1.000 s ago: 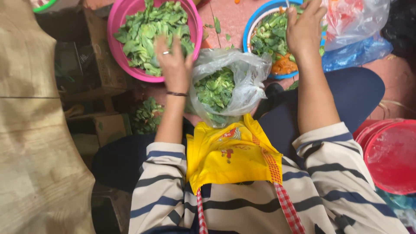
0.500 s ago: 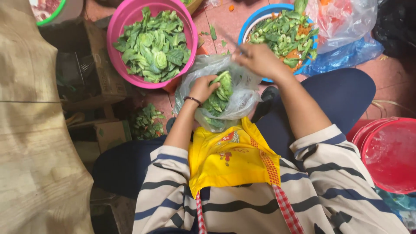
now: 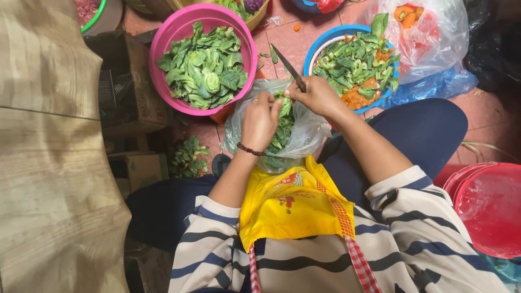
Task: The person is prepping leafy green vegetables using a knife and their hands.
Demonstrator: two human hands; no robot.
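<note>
My right hand (image 3: 317, 96) grips a knife (image 3: 289, 68), its blade pointing up and away over the floor. My left hand (image 3: 259, 120), with a dark bead bracelet on the wrist, holds a green leafy vegetable (image 3: 282, 125) over a clear plastic bag of greens (image 3: 309, 133) that rests between my knees. The two hands nearly touch at the vegetable's end. A pink basin (image 3: 163, 38) full of cut green leaves stands at the upper left. A blue-rimmed bowl (image 3: 317, 50) with green pieces and orange bits stands at the upper right.
A wooden board (image 3: 49, 179) fills the left side. Cardboard boxes (image 3: 144, 108) and loose leaves (image 3: 187, 158) lie below the pink basin. A clear bag with red and orange vegetables (image 3: 429, 32) sits at the top right, a red bucket (image 3: 491, 209) at the right.
Both hands have come back from the basin and bowl to the plastic bag. The left took hold of a vegetable and the right now shows a knife.
</note>
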